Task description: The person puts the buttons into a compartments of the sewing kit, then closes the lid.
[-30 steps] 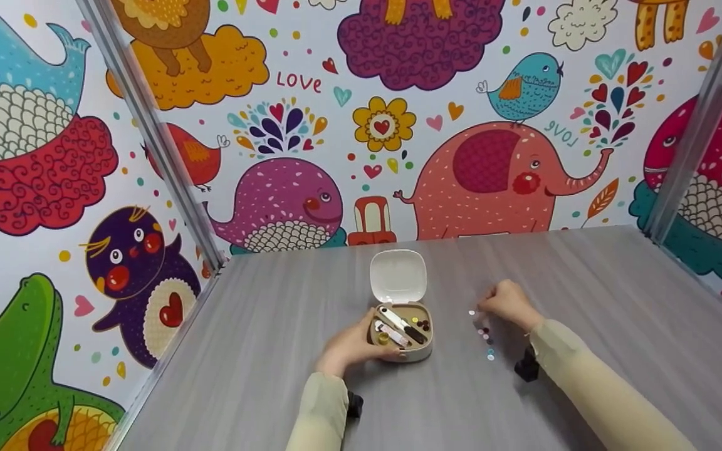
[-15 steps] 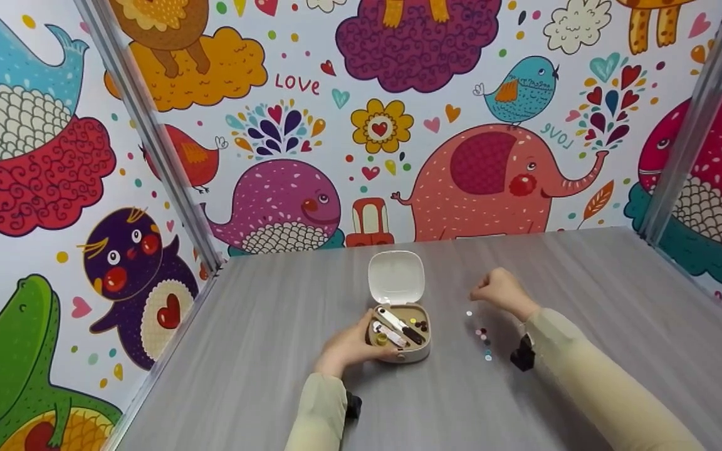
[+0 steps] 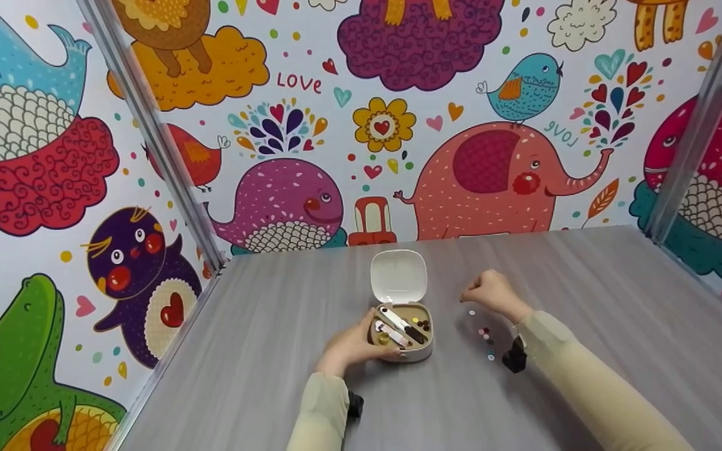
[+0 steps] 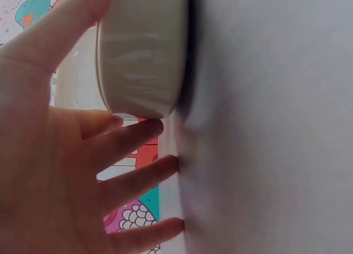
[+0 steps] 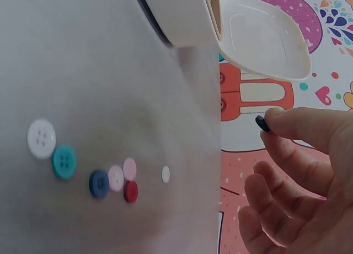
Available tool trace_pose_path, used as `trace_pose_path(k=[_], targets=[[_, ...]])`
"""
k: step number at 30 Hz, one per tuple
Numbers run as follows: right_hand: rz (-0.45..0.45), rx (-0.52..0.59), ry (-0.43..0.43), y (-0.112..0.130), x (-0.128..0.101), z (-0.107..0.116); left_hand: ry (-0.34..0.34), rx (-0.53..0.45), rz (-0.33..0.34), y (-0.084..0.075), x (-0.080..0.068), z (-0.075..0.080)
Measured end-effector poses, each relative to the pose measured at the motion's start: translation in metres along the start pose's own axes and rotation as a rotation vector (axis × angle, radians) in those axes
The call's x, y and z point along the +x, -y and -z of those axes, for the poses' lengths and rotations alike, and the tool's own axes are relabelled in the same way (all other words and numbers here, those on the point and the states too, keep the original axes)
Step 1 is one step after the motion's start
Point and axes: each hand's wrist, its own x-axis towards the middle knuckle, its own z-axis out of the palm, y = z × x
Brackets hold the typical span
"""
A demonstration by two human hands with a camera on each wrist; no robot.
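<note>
A small dark button (image 5: 263,123) is pinched at the fingertips of the right hand (image 3: 490,292), raised just right of the open case (image 3: 401,335) — only the right wrist view shows it. The case is gripped by the left hand (image 3: 350,346), thumb on one side and fingers curled round the other. Its lid (image 3: 398,276) stands open toward the wall, its long tools seemingly lying diagonally. Loose buttons (image 5: 99,176) are scattered on the grey surface (image 3: 586,282) beside it. "LOVE" (image 3: 298,82) can be read on the wallpaper.
</note>
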Motion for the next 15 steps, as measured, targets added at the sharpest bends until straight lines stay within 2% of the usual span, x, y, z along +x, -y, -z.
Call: trace_pose_path(k=[8,15], targets=[[0.023,0.016,-0.007,0.007,0.005,-0.009,-0.022,0.004,-0.008,-0.003,0.001,0.004],[-0.003,0.046,-0.002,0.006,0.001,-0.025,0.000,0.003,0.001,0.000,0.000,0.000]])
